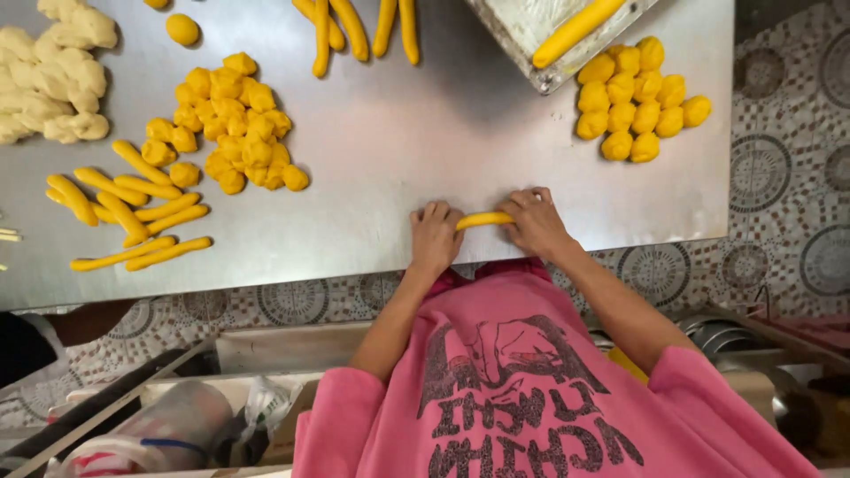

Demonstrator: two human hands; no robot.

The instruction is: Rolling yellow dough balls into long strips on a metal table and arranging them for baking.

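A short yellow dough roll [484, 219] lies near the front edge of a steel table [398, 133]. My left hand [434, 237] covers its left end with fingers curled down on it. My right hand [534, 221] presses on its right end, so only the middle of the roll shows between the hands. My pink printed shirt [522, 381] fills the bottom of the view.
Left of my hands lie several finished yellow sticks [133, 208] and a heap of yellow lumps [239, 124]. Pale dough pieces [49, 71] sit far left. Yellow balls [637, 97] are piled at the right beside a metal tray [544, 75] holding one roll. Long rolls [354, 26] lie at the top.
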